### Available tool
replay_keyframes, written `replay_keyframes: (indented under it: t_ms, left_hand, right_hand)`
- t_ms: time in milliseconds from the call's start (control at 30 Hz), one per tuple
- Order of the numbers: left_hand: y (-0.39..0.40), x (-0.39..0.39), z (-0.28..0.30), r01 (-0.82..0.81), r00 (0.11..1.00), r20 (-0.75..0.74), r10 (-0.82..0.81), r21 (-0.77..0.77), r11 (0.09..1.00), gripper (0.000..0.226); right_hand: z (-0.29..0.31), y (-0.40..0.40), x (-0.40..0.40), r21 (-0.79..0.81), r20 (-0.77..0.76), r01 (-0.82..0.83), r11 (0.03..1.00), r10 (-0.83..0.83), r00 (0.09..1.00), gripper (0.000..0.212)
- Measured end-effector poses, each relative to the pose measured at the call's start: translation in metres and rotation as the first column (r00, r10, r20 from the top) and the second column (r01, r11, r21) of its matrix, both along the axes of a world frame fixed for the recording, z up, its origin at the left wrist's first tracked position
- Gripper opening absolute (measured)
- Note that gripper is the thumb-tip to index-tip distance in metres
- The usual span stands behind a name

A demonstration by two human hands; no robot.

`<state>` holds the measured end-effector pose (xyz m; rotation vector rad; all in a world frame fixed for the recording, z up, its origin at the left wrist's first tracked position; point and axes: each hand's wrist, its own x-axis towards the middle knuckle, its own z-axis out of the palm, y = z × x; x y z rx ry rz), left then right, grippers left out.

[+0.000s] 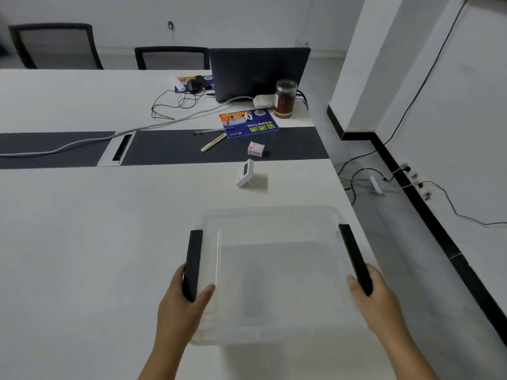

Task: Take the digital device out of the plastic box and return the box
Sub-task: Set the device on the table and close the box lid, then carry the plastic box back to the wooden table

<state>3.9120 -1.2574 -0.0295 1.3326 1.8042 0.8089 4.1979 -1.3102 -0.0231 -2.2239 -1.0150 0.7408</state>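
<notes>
A clear plastic box (274,215) with black side handles sits at the near right part of the white table, with nothing visible inside. My left hand (183,305) grips its left black handle, thumb inside the rim. My right hand (375,300) grips the right black handle. The digital device (245,173), a small white unit with a dark screen, stands propped on its stand on the table just beyond the box.
Farther back lie a small red-and-white carton (256,148), a cream pen (213,143), a blue mouse pad (249,123), a dark jar (284,99) and a laptop (258,72). The table's right edge (345,187) runs close to the box; cables lie on the floor.
</notes>
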Motion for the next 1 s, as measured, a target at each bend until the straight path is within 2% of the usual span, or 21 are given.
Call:
replay_keyframes:
  t_ms: [100, 167, 267, 333, 433, 567, 633, 733, 800, 867, 1000]
  left_hand:
    - [-0.012, 0.002, 0.003, -0.044, 0.999, -0.028, 0.044, 0.020, 0.999, 0.047]
    - [-0.030, 0.009, 0.003, -0.147, 0.988, -0.040, 0.150, 0.057, 0.987, 0.044]
    - [-0.070, 0.022, 0.003, -0.323, 0.946, -0.028, 0.324, 0.033, 0.946, 0.049]
    - [-0.109, 0.032, 0.000, -0.475, 0.880, 0.019, 0.475, -0.012, 0.880, 0.053]
    - [-0.178, 0.049, 0.004, -0.694, 0.713, 0.079, 0.697, -0.056, 0.717, 0.060]
    - [-0.289, 0.073, 0.004, -0.912, 0.404, 0.068, 0.912, -0.048, 0.408, 0.058]
    - [-0.342, 0.084, 0.000, -0.976, 0.218, 0.066, 0.974, -0.013, 0.219, 0.055]
    - [-0.425, 0.101, -0.005, -0.997, -0.074, 0.077, 0.994, 0.009, -0.074, 0.054]
    - [-0.479, 0.112, -0.010, -0.977, -0.213, 0.076, 0.974, 0.001, -0.214, 0.053]
    - [-0.541, 0.121, -0.014, -0.945, -0.326, 0.051, 0.944, -0.018, -0.325, 0.053]
    - [-0.657, 0.128, -0.016, -0.870, -0.493, 0.022, 0.870, -0.040, -0.492, 0.054]
  right_hand:
    - [-0.008, -0.002, 0.000, 0.111, -0.036, -0.003, 0.994, 0.008, 0.999, 0.048]
    - [-0.012, 0.002, 0.007, 0.123, -0.076, -0.062, 0.990, 0.071, 0.995, 0.055]
    - [-0.010, 0.009, 0.020, 0.116, -0.114, -0.230, 0.966, 0.243, 0.963, 0.058]
    - [-0.005, 0.010, 0.024, 0.123, -0.127, -0.401, 0.908, 0.416, 0.901, 0.058]
    - [0.008, 0.006, 0.017, 0.159, -0.111, -0.604, 0.781, 0.622, 0.775, 0.058]
    - [0.020, -0.029, -0.021, 0.193, -0.120, -0.814, 0.548, 0.836, 0.535, 0.059]
    - [0.024, -0.057, -0.041, 0.226, -0.152, -0.866, 0.447, 0.894, 0.422, 0.060]
    - [0.023, -0.116, -0.070, 0.246, -0.167, -0.926, 0.286, 0.954, 0.251, 0.061]
    - [0.021, -0.161, -0.089, 0.246, -0.176, -0.953, 0.178, 0.975, 0.137, 0.063]
    - [0.014, -0.215, -0.111, 0.237, -0.178, -0.969, 0.064, 0.984, 0.022, 0.064]
    - [0.003, -0.329, -0.155, 0.195, -0.235, -0.977, -0.090, 0.962, -0.135, 0.065]
